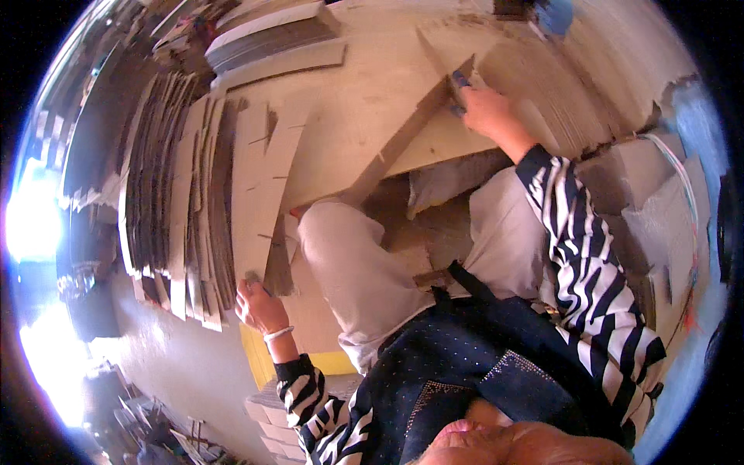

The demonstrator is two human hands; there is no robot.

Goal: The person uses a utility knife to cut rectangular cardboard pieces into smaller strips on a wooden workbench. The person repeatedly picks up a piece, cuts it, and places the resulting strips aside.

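Observation:
My left hand is at the near end of a light slotted cardboard strip, its fingers closed on that end. The strip has short slits along it and lies beside the stack. Over the wooden table, my right hand is closed at the far end of a long narrow cardboard strip, which slants down toward my knees. Blue coverings wrap some of the right fingertips. Another thin, blurred piece reaches up past those fingers; how it joins the strip I cannot tell.
Upright cardboard pieces are packed on the left. At the back lies a stack of flat cardboard. More cardboard sheets lie right of my right hand. The wooden tabletop ends just before my knees. Light blocks are stacked below my left hand.

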